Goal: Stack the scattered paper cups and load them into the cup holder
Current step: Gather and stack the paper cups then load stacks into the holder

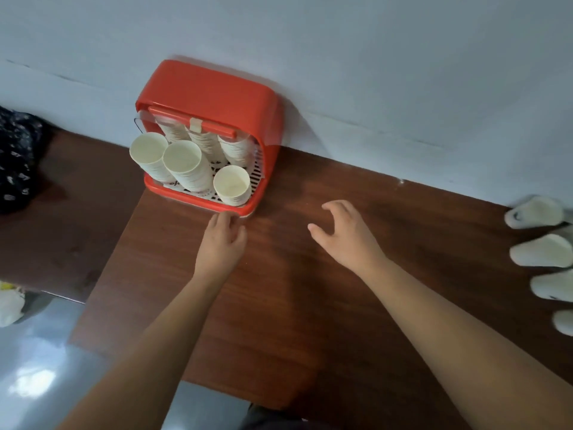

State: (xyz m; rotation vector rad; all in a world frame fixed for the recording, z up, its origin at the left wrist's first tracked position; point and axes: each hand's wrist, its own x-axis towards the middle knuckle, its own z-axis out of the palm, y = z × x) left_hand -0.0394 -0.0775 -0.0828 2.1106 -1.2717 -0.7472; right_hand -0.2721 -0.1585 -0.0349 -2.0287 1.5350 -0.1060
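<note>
Cup holder [214,88]: red, on the table [279,305] against the wall; cup stacks [183,164] stand inside.
Left hand [221,240]: fingers together, tips touch the holder's front rim.
Right hand [347,234]: fingers apart, holding nothing.
Loose cups [541,249]: on their sides, far right.

A pale blue-grey wall [341,41] fills everything from ten o'clock round to two, with a faint line running across it. Below it a reddish-brown wooden table [294,321] takes the middle and runs toward four o'clock, its back edge against the wall. At nine o'clock lies a darker wooden surface [71,231], with a dark patterned cloth [15,156] just beyond. At seven o'clock the grey floor [46,367] is glossy and throws back a patch of light.
</note>
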